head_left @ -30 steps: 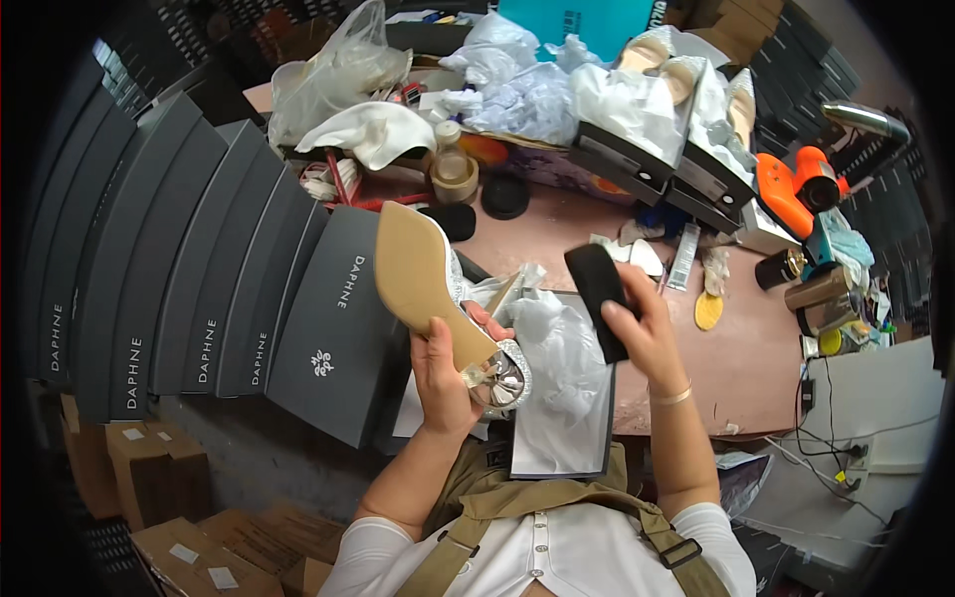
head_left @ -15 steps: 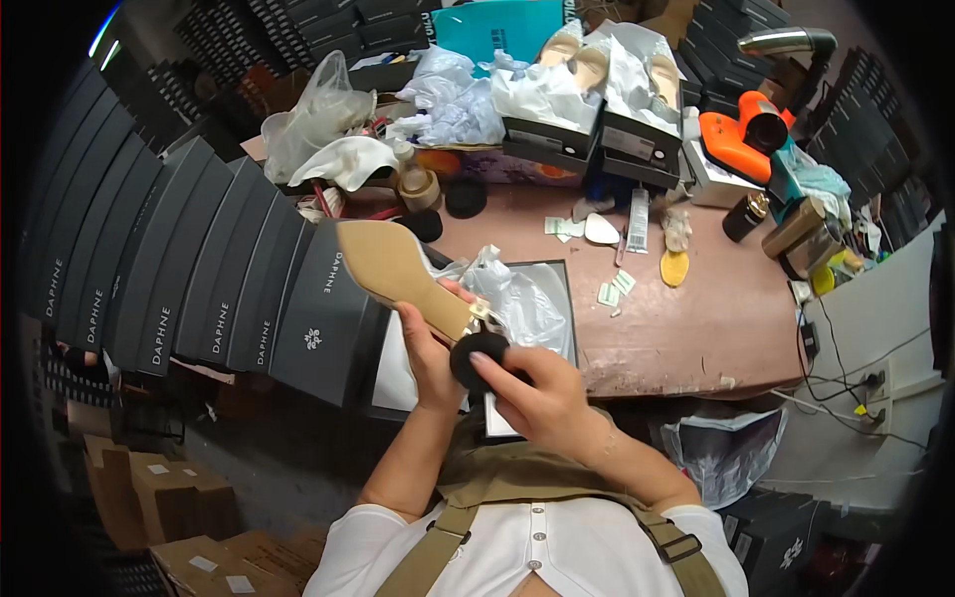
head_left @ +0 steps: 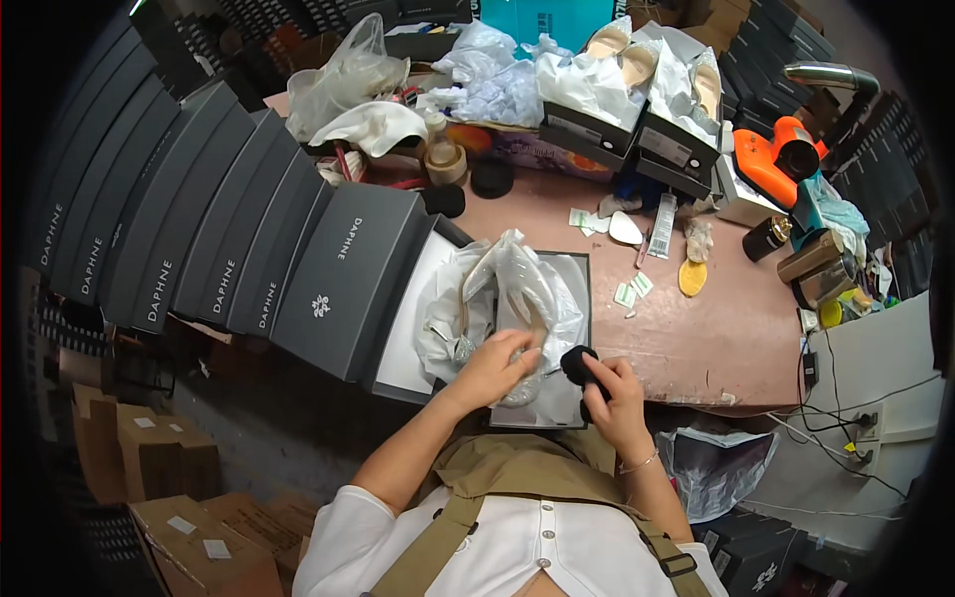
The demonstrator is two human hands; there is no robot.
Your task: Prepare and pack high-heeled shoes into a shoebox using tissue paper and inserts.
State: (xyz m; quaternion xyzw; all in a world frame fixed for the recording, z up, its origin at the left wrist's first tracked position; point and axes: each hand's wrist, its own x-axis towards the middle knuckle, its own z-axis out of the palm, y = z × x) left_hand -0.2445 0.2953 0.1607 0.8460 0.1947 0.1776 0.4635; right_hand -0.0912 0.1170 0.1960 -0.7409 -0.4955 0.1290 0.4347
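Two pale shoes [head_left: 520,392] with glittering trim lie side by side in an open shoe box [head_left: 589,298] at the table's near edge, partly covered by crumpled white tissue [head_left: 563,306]. Left hand [head_left: 494,370] is over the heel ends, fingers bent and close together; whether it grips a shoe or merely touches one cannot be told. Right hand [head_left: 619,403] is just beside the box's right wall, holding a black pad [head_left: 577,365] between thumb and fingers, apart from the shoes. Left of the box, a white-lined tray [head_left: 406,323] adjoins a large grey box [head_left: 348,269], beyond which a row of grey shoe boxes [head_left: 189,219] stands on edge. Right of the box, the reddish tabletop [head_left: 696,343] bears a yellow oval pad [head_left: 692,279], a white oval pad [head_left: 625,228] and a pale tube [head_left: 662,227]. At the rear, two open boxes [head_left: 582,134] contain further shoes in tissue; an orange tool [head_left: 761,169] rests to their right. Brown cartons [head_left: 164,453] are stacked at lower left, below table level.
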